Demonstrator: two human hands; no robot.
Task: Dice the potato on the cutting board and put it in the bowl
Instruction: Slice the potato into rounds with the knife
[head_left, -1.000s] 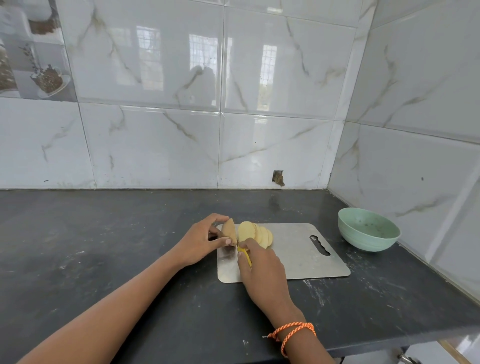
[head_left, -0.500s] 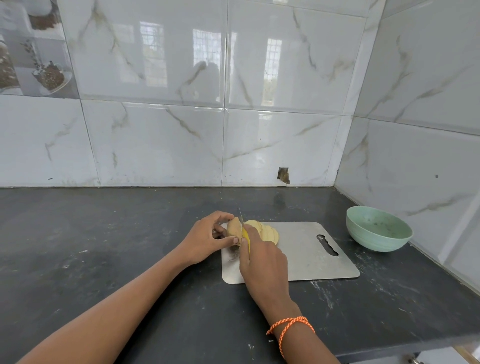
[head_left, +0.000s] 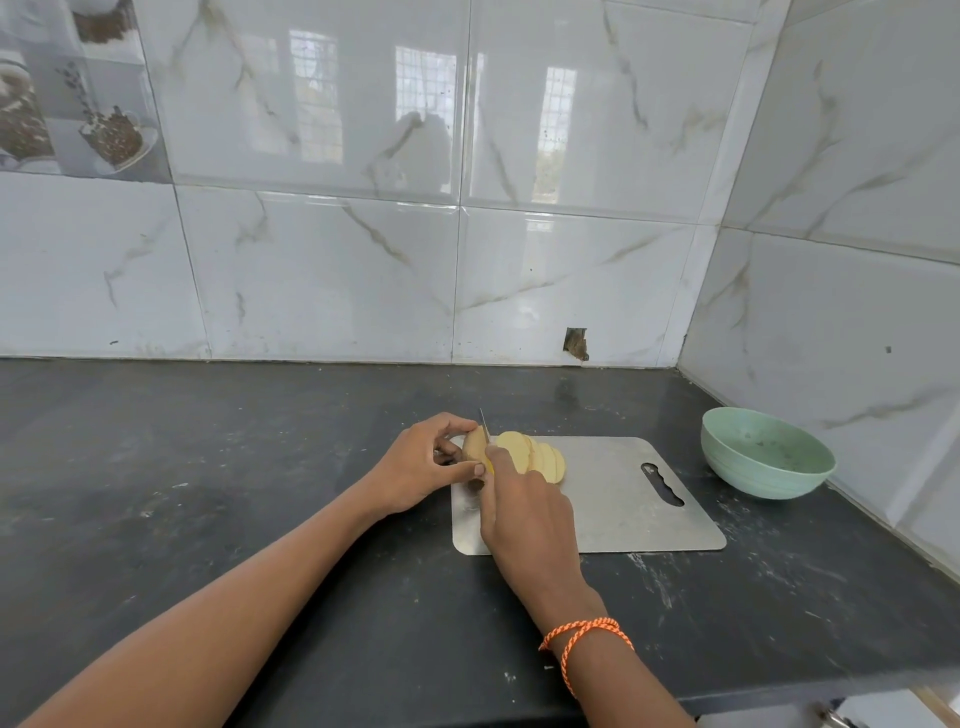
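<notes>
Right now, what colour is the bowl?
Pale green bowl, seen in the head view, the only one here.

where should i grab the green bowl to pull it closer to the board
Take the bowl by its rim on the side facing the cutting board, coming from its left: thumb inside, fingers outside. It sits upright and open-topped, and the tiled wall crowds its far and right sides, so the board side looks freest.
</notes>
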